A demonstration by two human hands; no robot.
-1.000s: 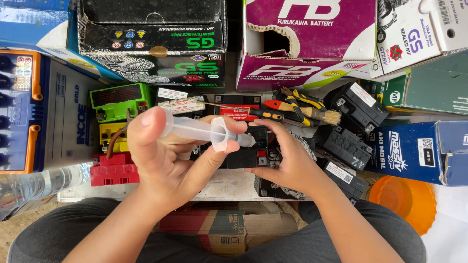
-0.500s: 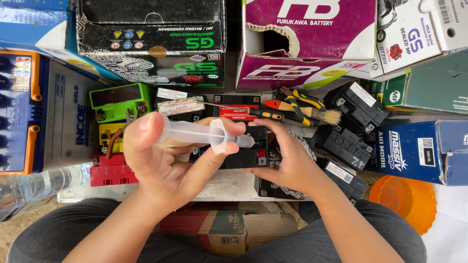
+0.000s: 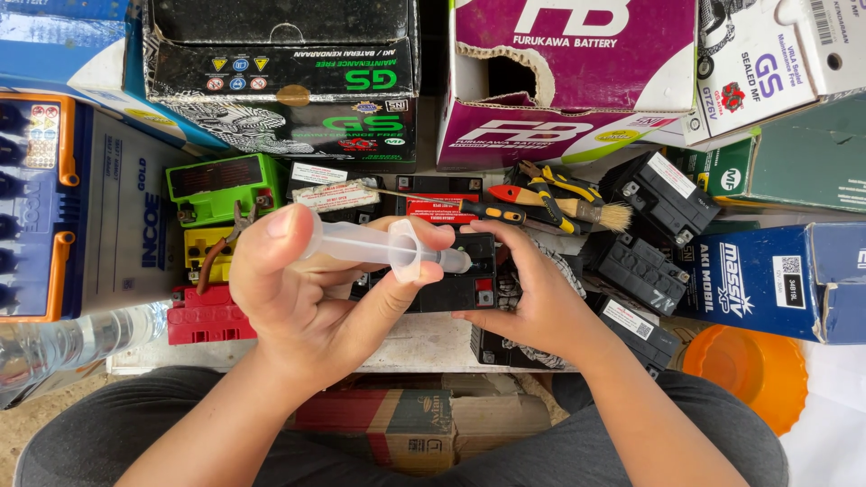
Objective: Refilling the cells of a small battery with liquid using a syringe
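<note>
Left hand (image 3: 298, 298) holds clear syringe (image 3: 379, 248); right hand (image 3: 532, 293) steadies black battery (image 3: 460, 287).

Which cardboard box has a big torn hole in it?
The purple box at the top, right of the black box. Its front flap is ripped open with a ragged edge; the other boxes look whole.

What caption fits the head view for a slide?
Left hand holds a clear syringe over a small black battery steadied by the right hand.
</note>
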